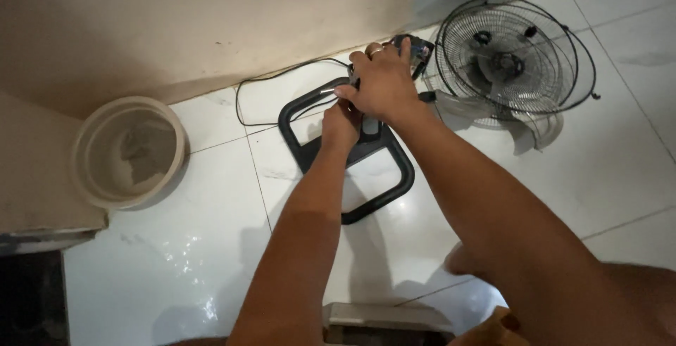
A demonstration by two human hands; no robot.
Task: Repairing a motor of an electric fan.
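A black square-loop fan stand (394,191) lies flat on the white tiles, its upright gripped by both hands.

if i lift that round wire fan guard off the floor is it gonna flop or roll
The wire fan guard looks like thin metal wire, so probably light and fairly stiff, though it might flex a little. Being round, it could roll if stood on edge. Lying on the tiled floor, it seems stable.

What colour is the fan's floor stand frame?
Black, clearest in the head view: the stand frame under both hands.
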